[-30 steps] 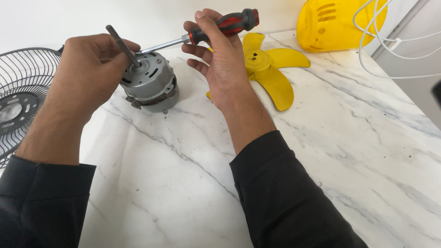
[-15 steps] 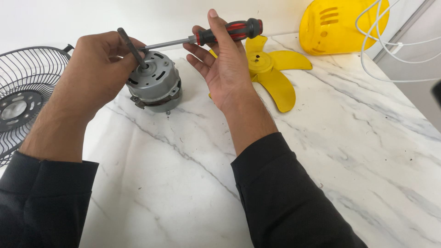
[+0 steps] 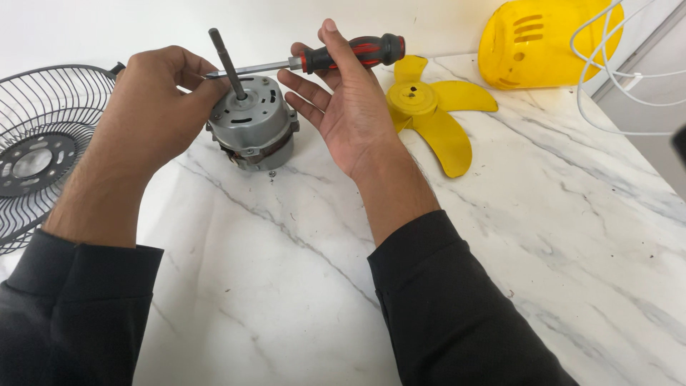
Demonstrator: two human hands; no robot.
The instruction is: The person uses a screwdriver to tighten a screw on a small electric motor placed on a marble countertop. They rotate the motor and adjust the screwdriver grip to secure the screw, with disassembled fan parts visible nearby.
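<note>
A black wire grille (image 3: pixel 43 146) lies flat at the far left of a white marble table (image 3: pixel 271 286). Beside it, the left hand (image 3: pixel 153 111) curls over the near side of a grey motor (image 3: pixel 251 127), fingers closed against its housing and thumb side up by the top plate. The motor sits tilted on the table, its dark shaft (image 3: pixel 227 63) rising at a slant (a small screw (image 3: pixel 271 173) lies on the marble just below it). The right hand (image 3: pixel 350 107) is mostly open, palm facing left, fingers spread; only the thumb and upper fingers pinch the red-and-black handle of a screwdriver (image 3: pixel 336 57), which runs level across the frame with its tip reaching the left hand's fingers just behind the shaft. To the right, a yellow fan blade (image 3: pixel 436 114) rests flat on the table, and beyond it a yellow housing (image 3: pixel 547 39) stands against the wall, with white cable (image 3: pixel 622 71) looping past it.
</note>
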